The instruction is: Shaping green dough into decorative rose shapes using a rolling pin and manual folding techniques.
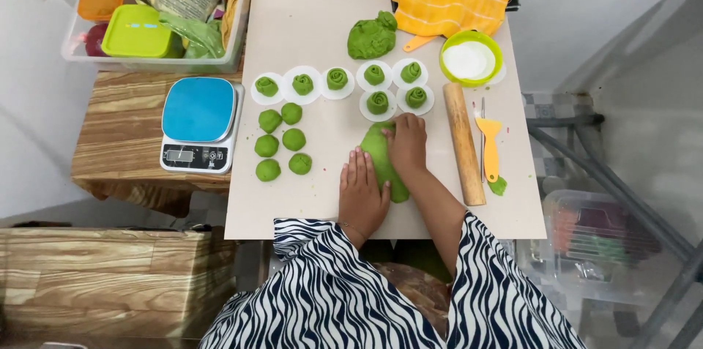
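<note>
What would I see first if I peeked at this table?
Bright green dough everywhere. Both hands, left hand and right hand, press a flattened green dough piece at the board's front. Behind them sit green dough roses on white paper rounds, with six plain green dough balls to the left, beside a blue kitchen scale.

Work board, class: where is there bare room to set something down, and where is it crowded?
Free: the board top-left, left of the dough lump; the near-left strip below the six dough balls; the near-right corner under the rolling pin. Crowded: the row of rosettes on paper rounds, and around the left hand and right hand on flattened dough.
</note>
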